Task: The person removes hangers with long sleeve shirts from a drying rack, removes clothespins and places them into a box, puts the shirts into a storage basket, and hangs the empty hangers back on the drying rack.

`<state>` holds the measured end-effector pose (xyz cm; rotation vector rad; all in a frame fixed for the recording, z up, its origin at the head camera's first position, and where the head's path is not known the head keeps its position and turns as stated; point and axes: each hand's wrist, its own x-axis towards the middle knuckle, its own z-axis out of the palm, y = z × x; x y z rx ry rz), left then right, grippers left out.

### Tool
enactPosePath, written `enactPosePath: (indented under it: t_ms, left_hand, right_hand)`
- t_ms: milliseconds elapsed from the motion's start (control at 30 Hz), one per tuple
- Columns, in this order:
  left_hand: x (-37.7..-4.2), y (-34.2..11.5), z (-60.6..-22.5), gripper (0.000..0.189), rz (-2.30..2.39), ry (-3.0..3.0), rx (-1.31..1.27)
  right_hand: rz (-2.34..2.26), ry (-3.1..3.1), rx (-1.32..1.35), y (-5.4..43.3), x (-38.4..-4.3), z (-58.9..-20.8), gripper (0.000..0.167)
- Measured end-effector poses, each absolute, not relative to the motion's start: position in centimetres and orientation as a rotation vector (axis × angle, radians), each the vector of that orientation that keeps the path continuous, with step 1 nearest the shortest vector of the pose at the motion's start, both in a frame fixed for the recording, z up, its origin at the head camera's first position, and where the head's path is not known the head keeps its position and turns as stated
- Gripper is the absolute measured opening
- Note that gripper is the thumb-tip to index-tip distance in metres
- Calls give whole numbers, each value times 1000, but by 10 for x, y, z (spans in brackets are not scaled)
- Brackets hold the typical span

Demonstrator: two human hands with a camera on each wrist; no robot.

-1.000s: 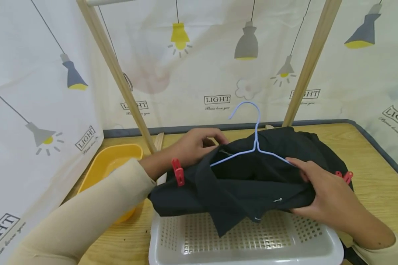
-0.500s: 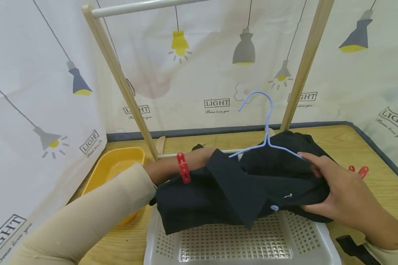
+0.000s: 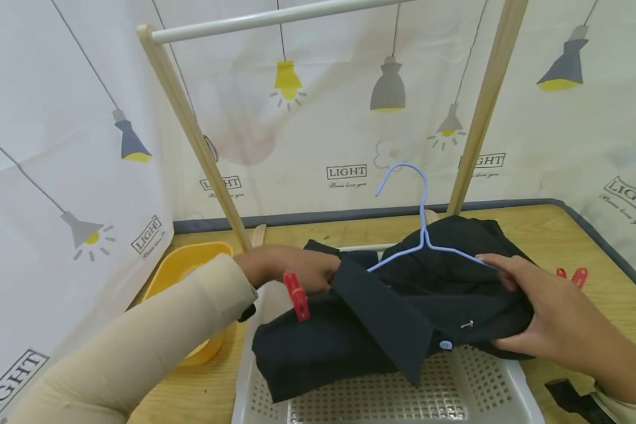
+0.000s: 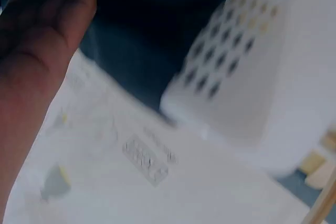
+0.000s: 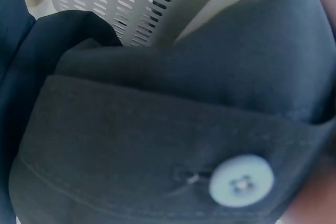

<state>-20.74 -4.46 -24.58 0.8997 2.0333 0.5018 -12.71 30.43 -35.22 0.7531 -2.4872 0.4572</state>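
Observation:
A black collared shirt (image 3: 344, 341) lies bunched over a white perforated basket (image 3: 376, 394), with a light blue wire hanger (image 3: 424, 235) in its neck opening. My right hand (image 3: 546, 312) grips the shirt's right side, fingers on the hanger's arm and thumb below. My left hand (image 3: 297, 268) is at the left of the collar; its fingertips are hidden by the cloth. In the left wrist view that hand (image 4: 47, 40) is dark against the shirt. A red clothespin (image 3: 297, 297) sits on the left shoulder. A pale button (image 5: 241, 181) shows in the right wrist view.
A wooden rack with a white top rail (image 3: 275, 19) stands behind the basket. At left is a yellow tub (image 3: 191, 259). Another red clothespin (image 3: 577, 277) shows partly behind my right hand. A lamp-printed sheet (image 3: 307, 129) covers the walls around the wooden table (image 3: 562, 229).
My left hand has come down from above the hanger's left arm to behind the collar. The shirt's left side has dropped lower, and hanger and right hand have shifted slightly right.

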Motion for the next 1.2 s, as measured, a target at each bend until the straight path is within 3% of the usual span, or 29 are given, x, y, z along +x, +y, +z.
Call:
enactPosePath:
  t_ms: [267,400,733,833,1000,1200]
  left_hand:
    - [-284,-38,-280,33,651,2196,1012]
    - [-295,-16,-285,41,546,2231,1008]
    - [-297,42,-306,78,180,2303,976]
    - [-298,45,-315,71,138,2341,1028]
    - [-299,46,-324,38,222,2384,1151]
    - [-299,49,-328,25,362,2433,1271]
  right_hand:
    - [530,-2486,804,303,-127,-354,107]
    - [577,-2472,827,303,-126,-355,102]
    - [537,-2506,785,302,-124,-356,107]
    - [529,-2507,782,301,-124,-355,106]
    - [508,-2505,787,300,-127,-355,100]
    - [477,-2538,766,298,-128,-357,111]
